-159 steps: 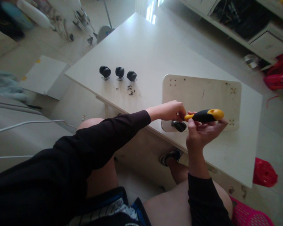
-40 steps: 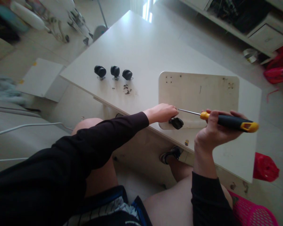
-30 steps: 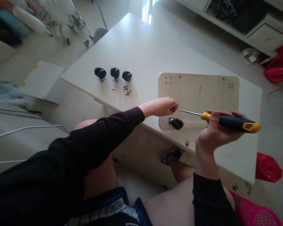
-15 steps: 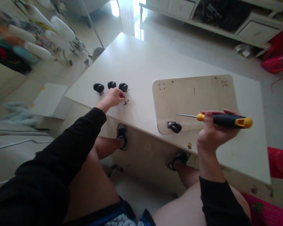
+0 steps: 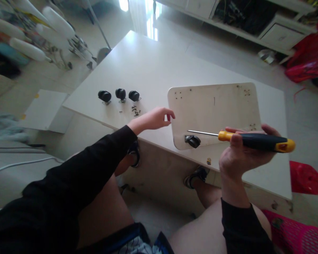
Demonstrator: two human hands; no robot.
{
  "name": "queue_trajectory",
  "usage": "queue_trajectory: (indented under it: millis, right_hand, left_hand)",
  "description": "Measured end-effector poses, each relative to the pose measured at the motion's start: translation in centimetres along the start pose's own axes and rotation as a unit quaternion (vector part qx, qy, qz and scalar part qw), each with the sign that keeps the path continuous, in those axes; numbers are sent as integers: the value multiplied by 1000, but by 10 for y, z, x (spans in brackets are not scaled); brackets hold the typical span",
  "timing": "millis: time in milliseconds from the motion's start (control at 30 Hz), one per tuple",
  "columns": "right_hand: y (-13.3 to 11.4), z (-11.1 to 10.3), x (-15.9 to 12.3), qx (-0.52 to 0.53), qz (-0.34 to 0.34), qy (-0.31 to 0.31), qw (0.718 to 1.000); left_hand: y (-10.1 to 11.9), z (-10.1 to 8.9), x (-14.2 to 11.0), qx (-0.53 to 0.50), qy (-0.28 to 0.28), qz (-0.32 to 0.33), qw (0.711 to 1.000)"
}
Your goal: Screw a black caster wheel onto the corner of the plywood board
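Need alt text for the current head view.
Person's right hand holds a yellow-and-black screwdriver, shaft over a pale board bearing one caster; left hand at the board's left edge. Three more casters and small screws sit on the white table.

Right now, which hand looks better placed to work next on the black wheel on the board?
Probably the right hand: it grips the screwdriver, whose tip appears close to the black wheel on the board. The left hand shows no tool and is by the board's edge.
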State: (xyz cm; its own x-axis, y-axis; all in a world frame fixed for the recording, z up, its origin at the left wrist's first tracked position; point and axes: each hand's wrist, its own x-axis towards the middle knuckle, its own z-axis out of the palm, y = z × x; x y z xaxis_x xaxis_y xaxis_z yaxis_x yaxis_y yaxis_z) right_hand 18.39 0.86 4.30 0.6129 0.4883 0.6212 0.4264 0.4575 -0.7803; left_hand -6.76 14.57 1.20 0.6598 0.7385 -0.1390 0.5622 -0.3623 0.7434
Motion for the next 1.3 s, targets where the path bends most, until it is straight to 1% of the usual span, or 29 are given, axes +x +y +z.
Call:
queue_trajectory:
  millis: [67, 167, 267, 333, 433, 533, 667, 767, 867, 933, 1000, 1100, 1300]
  right_hand:
    - [-8, -4, -7, 2, -5, -6, 1000]
    - [-13, -13, -17, 6, 0, -27, 1000]
    - [-9, -22, -22, -5, 16, -46, 999]
    - [-5, -27, -23, -15, 19, -49, 999]
    - [-1, -31, -23, -8, 5, -47, 999]
    - [0, -31, -24, -7, -5, -48, 999]
    - [-1, -30, -28, -27, -3, -50, 998]
    - [-1, -29, -32, -33, -2, -86, 996]
    - [-1, -27, -36, -34, -35, -115, 992]
    - [0, -26, -38, -38, -61, -123, 990]
    - [0, -25, -39, -41, -79, -128, 988]
    - [1, -25, -41, -50, -80, -129, 987]
    - [4, -24, -44, -40, -80, -151, 985]
  left_hand:
    - [19, 15, 4, 1, -47, 51, 998]
    - [40, 31, 9, 22, -90, 102, 990]
    - [53, 41, 12, 45, -133, 120, 983]
    - [58, 45, 14, 58, -146, 123, 980]
    - [57, 46, 13, 64, -134, 120, 982]
    - [49, 45, 11, 57, -118, 119, 984]
    - [42, 46, 9, 47, -121, 125, 984]
    - [45, 49, 7, 37, -102, 108, 988]
    - [50, 49, 6, 26, -105, 116, 987]
    - [53, 48, 6, 23, -106, 132, 985]
    - [53, 48, 7, 22, -95, 139, 985]
    - [52, 48, 7, 18, -86, 139, 986]
    - [50, 49, 5, 11, -93, 136, 986]
